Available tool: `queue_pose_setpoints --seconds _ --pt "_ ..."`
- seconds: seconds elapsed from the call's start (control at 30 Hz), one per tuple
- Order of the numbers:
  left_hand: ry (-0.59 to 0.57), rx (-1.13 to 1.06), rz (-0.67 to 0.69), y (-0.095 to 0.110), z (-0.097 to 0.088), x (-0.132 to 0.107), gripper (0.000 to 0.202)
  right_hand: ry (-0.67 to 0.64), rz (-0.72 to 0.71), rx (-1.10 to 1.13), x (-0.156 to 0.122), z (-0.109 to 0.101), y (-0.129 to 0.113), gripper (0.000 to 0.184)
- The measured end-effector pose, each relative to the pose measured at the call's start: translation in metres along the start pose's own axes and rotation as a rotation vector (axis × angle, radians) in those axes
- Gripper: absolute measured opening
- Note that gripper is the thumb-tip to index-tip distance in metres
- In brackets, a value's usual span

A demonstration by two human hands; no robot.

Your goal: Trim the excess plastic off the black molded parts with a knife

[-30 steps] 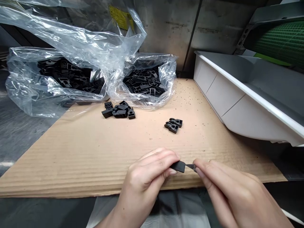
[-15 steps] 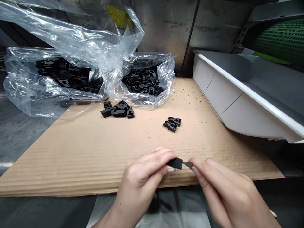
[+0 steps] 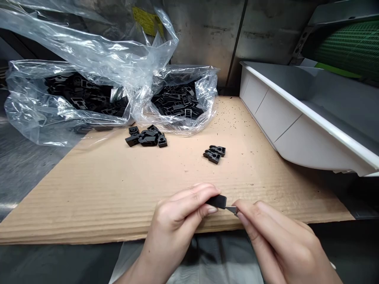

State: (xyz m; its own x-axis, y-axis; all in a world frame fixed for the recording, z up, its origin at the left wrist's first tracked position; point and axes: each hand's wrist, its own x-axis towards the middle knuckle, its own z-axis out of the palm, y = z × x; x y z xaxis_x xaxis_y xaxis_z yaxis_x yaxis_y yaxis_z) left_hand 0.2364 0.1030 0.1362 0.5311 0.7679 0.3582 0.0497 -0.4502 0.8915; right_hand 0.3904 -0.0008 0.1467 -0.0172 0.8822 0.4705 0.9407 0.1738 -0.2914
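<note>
Your left hand [image 3: 179, 219] pinches black part [image 3: 217, 201] over cardboard [image 3: 97, 197]; your right hand [image 3: 276, 236] clamps small blade [image 3: 231, 209], tip at part's end. Likely trimming step; next move calls for steady grip.

The left hand [image 3: 176, 217] pinched a black block [image 3: 218, 201], and just beside that hand the right hand [image 3: 276, 230] held a blade [image 3: 232, 210].

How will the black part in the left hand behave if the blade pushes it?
Likely stiff: the black part shows straight edges and no visible bend in the left hand. Could twist or slip: its face looks smooth, and the blade meets the end opposite the grip. Unlikely to roll if dropped, given its flat, blocky shape.
</note>
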Motion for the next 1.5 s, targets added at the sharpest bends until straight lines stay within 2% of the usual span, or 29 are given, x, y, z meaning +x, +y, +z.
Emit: queue_pose_setpoints --seconds 0.1,0.17,0.27,0.33,0.37,0.43,0.5,0.57,0.67,0.7,0.8,0.93,0.97,1.03,1.1,1.13,1.2,1.27,1.33,1.4,1.5 --pt "-0.002 0.036 0.029 -0.002 0.0 -0.001 0.031 -0.035 0.061 0.079 0.002 -0.001 -0.002 0.021" --pt "-0.009 0.072 0.068 -0.003 0.001 -0.001 0.028 -0.159 0.194 0.269 0.005 -0.002 -0.005 0.014" --pt "-0.017 0.124 0.124 -0.004 0.002 -0.001 0.026 -0.471 0.625 0.83 0.012 -0.004 -0.009 0.03" --pt "-0.012 0.143 0.144 -0.003 0.003 -0.001 0.025 -0.609 0.934 1.29 0.014 -0.004 -0.009 0.031" --pt "-0.008 0.149 0.148 -0.003 0.003 -0.001 0.025 -0.624 1.043 1.502 0.015 -0.004 -0.007 0.028" --pt "-0.001 0.155 0.154 -0.003 0.002 -0.001 0.024 -0.567 1.132 1.815 0.014 -0.003 -0.003 0.023" --pt "-0.001 0.162 0.149 -0.004 0.001 -0.001 0.023 -0.438 1.14 1.933 0.012 -0.003 0.002 0.02" --pt "0.009 0.173 0.139 -0.004 0.001 -0.002 0.022 -0.281 1.115 1.839 0.012 -0.003 0.004 0.019" --pt "0.023 0.163 0.141 -0.005 0.004 -0.002 0.027 -0.019 1.022 1.472 0.016 0.0 -0.001 0.026" --pt "0.024 0.146 0.151 -0.005 0.005 -0.002 0.031 0.03 0.996 1.353 0.017 0.002 -0.003 0.031" --pt "0.014 0.051 0.131 -0.003 0.008 -0.004 0.042 0.021 0.988 1.226 0.021 0.01 -0.011 0.034" --pt "-0.04 -0.122 -0.071 -0.001 0.003 -0.004 0.054 0.034 0.984 1.271 0.022 0.018 -0.013 0.03" --pt "-0.057 -0.115 -0.071 0.0 0.001 -0.003 0.052 0.047 0.975 1.233 0.021 0.018 -0.013 0.029" --pt "-0.086 -0.045 0.025 0.001 0.0 -0.001 0.039 0.047 0.929 1.123 0.021 0.017 -0.013 0.025" --pt "-0.117 0.014 0.104 0.001 -0.001 0.002 0.028 -0.035 0.787 1.016 0.019 0.012 -0.013 0.023" --pt "-0.128 0.013 0.1 0.001 -0.001 0.002 0.024 -0.098 0.691 0.979 0.017 0.009 -0.012 0.023" --pt "-0.134 -0.042 -0.001 0.001 -0.002 0.003 0.018 -0.149 0.511 0.896 0.012 0.005 -0.01 0.025" --pt "-0.122 -0.12 -0.11 0.0 -0.003 0.002 0.016 -0.046 0.411 0.695 0.005 0.004 -0.007 0.028" --pt "-0.103 -0.17 -0.151 0.0 -0.006 0.001 0.016 0.08 0.342 0.401 0.0 0.006 -0.003 0.032" --pt "-0.095 -0.181 -0.144 0.001 -0.008 0.001 0.015 0.082 0.22 0.162 -0.002 0.008 0.0 0.034" --pt "-0.122 -0.188 -0.117 0.002 -0.012 0.002 0.015 0.033 0.082 0.066 0.002 0.008 0.001 0.031"
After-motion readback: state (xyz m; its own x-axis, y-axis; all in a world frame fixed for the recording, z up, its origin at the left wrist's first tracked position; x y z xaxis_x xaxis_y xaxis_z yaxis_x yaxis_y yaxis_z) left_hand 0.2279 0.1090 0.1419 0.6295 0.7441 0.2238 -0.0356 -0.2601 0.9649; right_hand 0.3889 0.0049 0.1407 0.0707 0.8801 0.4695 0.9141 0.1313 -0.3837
